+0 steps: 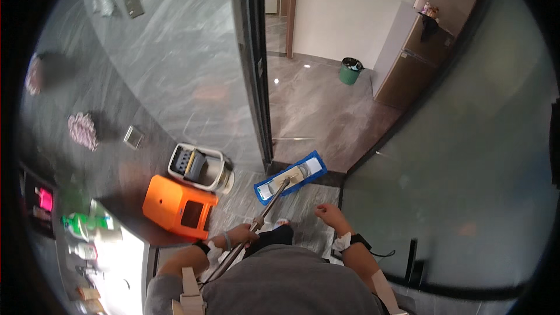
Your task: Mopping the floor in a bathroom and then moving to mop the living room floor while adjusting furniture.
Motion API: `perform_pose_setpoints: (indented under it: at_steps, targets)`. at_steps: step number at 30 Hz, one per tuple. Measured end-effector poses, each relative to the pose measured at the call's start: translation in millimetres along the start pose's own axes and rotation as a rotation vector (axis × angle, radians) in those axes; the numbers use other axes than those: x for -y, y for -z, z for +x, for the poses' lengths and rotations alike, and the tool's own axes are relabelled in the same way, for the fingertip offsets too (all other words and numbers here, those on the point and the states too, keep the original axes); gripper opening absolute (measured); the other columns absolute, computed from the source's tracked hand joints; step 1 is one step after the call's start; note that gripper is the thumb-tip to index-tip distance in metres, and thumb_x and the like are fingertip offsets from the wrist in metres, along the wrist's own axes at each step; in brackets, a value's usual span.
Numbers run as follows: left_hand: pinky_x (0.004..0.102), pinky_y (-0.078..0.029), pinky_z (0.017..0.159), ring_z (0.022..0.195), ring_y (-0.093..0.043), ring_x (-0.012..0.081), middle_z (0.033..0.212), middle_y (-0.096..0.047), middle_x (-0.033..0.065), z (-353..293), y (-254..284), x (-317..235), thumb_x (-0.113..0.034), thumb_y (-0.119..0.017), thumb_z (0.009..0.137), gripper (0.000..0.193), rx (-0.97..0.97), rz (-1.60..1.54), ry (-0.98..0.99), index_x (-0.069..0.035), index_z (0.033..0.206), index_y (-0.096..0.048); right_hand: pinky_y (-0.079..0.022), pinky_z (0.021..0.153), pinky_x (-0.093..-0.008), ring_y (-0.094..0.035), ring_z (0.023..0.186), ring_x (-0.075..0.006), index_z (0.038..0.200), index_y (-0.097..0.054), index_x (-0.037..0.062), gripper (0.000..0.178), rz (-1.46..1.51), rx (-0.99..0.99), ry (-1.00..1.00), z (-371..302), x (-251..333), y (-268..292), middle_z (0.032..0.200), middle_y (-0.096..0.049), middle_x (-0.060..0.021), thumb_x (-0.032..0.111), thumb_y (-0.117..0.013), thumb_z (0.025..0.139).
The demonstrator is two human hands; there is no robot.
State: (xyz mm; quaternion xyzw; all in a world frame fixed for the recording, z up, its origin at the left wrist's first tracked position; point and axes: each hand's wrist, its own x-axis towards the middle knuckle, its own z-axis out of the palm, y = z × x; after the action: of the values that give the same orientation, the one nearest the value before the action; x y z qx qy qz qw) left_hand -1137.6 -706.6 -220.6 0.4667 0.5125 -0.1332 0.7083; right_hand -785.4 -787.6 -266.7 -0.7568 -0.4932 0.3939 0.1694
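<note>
The left hand point(242, 234) is closed around the handle point(272, 205) of a mop, which slants up from the person's left side to the mop's flat, blue-edged head point(294, 173). That head lies slantwise on the grey floor point(245, 195) at the doorway, its right end reaching the dark sill point(329, 178). The right hand point(331, 216) hangs in the air, apart from the handle, right of and nearer than the head; its fingers look loosely curled with nothing seen in them, though how far they close I cannot tell. Left of the mop stands a pale bucket point(224, 184) with a grey wringer point(196, 167), and just nearer, an orange stool point(165, 204). Bottles point(84, 224) stand on the bright table point(125, 268) at far left. Beyond the doorway, a green bin point(350, 74) stands near a fridge point(402, 76).
</note>
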Motion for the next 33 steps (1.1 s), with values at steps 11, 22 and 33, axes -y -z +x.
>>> perform_pose_setpoints:
  at_steps: [11, 22, 33]
  targets:
    - [0.0288, -0.041, 0.037, 0.042, -0.051, 0.012, 0.058, -0.052, 0.0022, 215.4, 97.7, -291.3, -0.014, -0.066, 0.085, 0.018, 0.074, -0.223, -0.055, -0.006, 0.077, -0.051, -0.05, 0.061, -0.0283, -0.063, 0.069, -0.015, 0.103, -0.062, 0.0015, 0.028, 0.821, -0.046, -0.279, 273.2, -39.9, 117.5, 0.085, -0.068, -0.008, 0.026, -0.063, 0.089]
    - [0.0279, -0.04, 0.035, 0.041, -0.051, 0.0127, 0.057, -0.05, 0.0024, 287.7, 187.2, -459.5, -0.012, -0.066, 0.085, 0.018, -0.125, -0.489, -0.029, -0.005, 0.079, -0.05, -0.046, 0.058, -0.0273, -0.063, 0.067, -0.0142, 0.101, -0.059, 0.0089, 0.019, 0.957, 0.05, -0.321, 548.2, 41.7, 252.5, 0.085, -0.068, -0.0049, 0.025, -0.06, 0.091]
    - [0.0285, -0.043, 0.042, 0.044, -0.054, 0.0143, 0.058, -0.057, 0.0053, 431.5, 363.8, -465.9, -0.012, -0.07, 0.078, 0.02, -0.481, -0.707, -0.085, -0.001, 0.065, -0.06, -0.048, 0.053, -0.0295, -0.061, 0.063, -0.018, 0.097, -0.054, 0.0092, 0.013, 0.882, 0.033, -0.275, 816.8, 57.8, 335.3, 0.083, -0.064, -0.007, 0.02, -0.058, 0.091]
